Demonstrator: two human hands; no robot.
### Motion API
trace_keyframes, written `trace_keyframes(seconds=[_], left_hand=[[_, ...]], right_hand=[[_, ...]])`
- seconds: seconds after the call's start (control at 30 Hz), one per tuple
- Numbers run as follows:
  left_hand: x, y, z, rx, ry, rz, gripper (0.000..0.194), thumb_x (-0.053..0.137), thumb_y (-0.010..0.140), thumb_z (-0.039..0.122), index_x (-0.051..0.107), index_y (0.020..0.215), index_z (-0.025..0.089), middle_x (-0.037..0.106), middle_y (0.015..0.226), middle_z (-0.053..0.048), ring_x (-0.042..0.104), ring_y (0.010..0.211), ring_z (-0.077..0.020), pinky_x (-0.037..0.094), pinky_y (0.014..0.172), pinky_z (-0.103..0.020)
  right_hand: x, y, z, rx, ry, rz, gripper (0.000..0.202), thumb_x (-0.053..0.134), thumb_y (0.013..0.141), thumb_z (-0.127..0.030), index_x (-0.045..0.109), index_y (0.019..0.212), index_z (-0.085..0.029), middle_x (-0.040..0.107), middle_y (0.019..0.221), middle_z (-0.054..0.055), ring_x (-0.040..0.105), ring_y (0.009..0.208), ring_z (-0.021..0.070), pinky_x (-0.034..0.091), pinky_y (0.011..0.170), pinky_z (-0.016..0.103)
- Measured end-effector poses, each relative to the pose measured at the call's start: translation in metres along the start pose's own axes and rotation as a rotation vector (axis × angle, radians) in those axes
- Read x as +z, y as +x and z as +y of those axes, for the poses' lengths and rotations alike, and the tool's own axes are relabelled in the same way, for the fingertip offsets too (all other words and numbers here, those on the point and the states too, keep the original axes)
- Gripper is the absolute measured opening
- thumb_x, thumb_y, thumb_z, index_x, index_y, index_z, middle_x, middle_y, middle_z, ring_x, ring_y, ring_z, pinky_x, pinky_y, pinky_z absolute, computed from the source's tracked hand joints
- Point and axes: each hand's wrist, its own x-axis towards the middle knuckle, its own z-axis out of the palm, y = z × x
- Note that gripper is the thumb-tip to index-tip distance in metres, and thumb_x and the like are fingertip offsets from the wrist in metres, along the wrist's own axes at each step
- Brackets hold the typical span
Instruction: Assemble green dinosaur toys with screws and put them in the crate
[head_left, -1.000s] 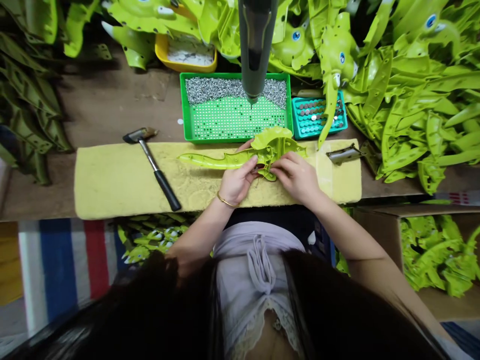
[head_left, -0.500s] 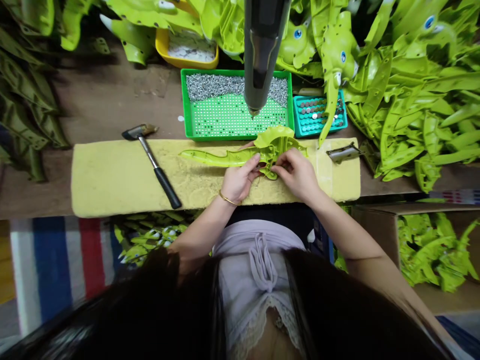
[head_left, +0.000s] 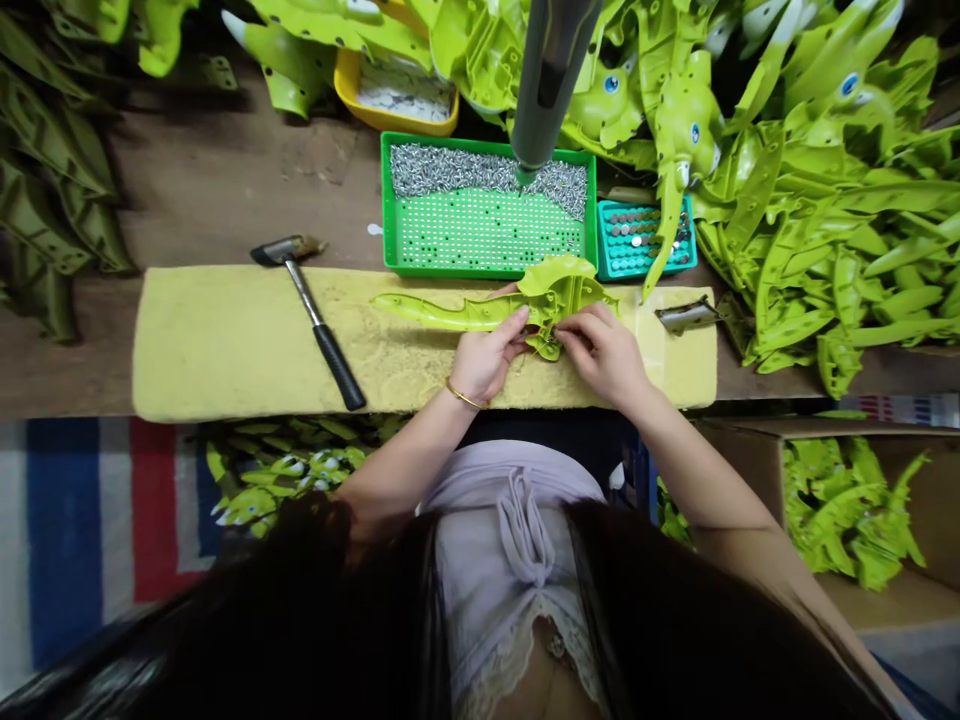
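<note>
A lime-green moulded plastic shell [head_left: 555,290], its hollow inner side facing up, is held over the yellow pad [head_left: 217,345]. Its long tapering part points left. My left hand [head_left: 486,362] grips the shell from the left, thumb on top and some fingers hidden beneath. My right hand [head_left: 604,352] is at the shell's lower right, thumb and index finger pinched at its small lower lobe; whatever lies between those fingertips is too small to name. A dark screwdriver-like tool [head_left: 551,85] hangs above a green tray [head_left: 465,268] of small screws.
A hammer [head_left: 322,335] lies on the pad's left part. Behind stand a teal tray [head_left: 646,262] of small metal discs and a yellow container [head_left: 442,122]. Green shells heap at right [head_left: 810,240], olive ones at left [head_left: 60,150]. A carton [head_left: 840,430] stands lower right.
The camera view has shifted slightly, so the trays and hanging tool appear farther right. My left hand keeps its hold; my right fingertips stay at the lower lobe, with little movement.
</note>
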Motion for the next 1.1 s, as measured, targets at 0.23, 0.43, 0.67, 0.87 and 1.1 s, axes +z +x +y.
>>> trace_keyframes(seconds=[0.23,0.43,0.67,0.87,1.1], left_hand=[[0.000,-0.001,0.001,-0.021,0.032,0.032,0.049,0.080,0.071,0.019,0.064,0.117,0.021,0.075,0.092,-0.003,0.071,0.075,-0.0159,0.059,0.068,-0.028],[-0.001,-0.001,-0.001,-0.023,0.033,0.007,0.051,0.082,0.068,0.020,0.064,0.115,0.020,0.075,0.087,-0.002,0.071,0.071,-0.0163,0.058,0.065,-0.027],[-0.001,-0.007,0.005,-0.057,0.039,0.056,0.041,0.084,0.066,0.022,0.066,0.103,0.017,0.073,0.081,-0.001,0.070,0.067,-0.0155,0.057,0.064,-0.028],[-0.013,-0.022,0.018,-0.104,0.057,0.138,0.032,0.087,0.061,0.021,0.066,0.084,0.014,0.072,0.073,-0.001,0.067,0.062,-0.0140,0.055,0.056,-0.025],[-0.018,-0.034,0.026,-0.123,0.073,0.196,0.028,0.087,0.061,0.023,0.066,0.076,0.012,0.070,0.068,-0.002,0.065,0.060,-0.0122,0.052,0.052,-0.021]], right_hand=[[-0.001,-0.001,0.000,0.002,-0.009,-0.017,0.016,0.053,0.091,-0.031,0.067,0.089,-0.023,0.066,0.089,0.005,0.061,0.087,0.0190,0.048,0.073,0.033],[0.006,0.005,0.002,0.208,0.179,0.046,0.015,0.070,0.078,-0.026,0.056,0.079,-0.022,0.056,0.075,-0.002,0.053,0.069,0.0130,0.042,0.064,0.029],[-0.013,0.014,0.000,0.334,0.265,-0.057,0.033,0.075,0.071,-0.029,0.044,0.079,-0.023,0.046,0.064,-0.007,0.044,0.058,0.0103,0.036,0.056,0.028],[-0.032,0.081,0.012,-0.004,-0.106,0.015,0.013,0.050,0.089,-0.027,0.057,0.101,-0.023,0.065,0.083,0.003,0.062,0.085,0.0195,0.043,0.097,0.049],[-0.047,0.119,0.015,-0.027,-0.200,0.040,0.025,0.041,0.091,-0.020,0.062,0.104,-0.023,0.071,0.099,0.006,0.064,0.096,0.0225,0.041,0.102,0.050]])
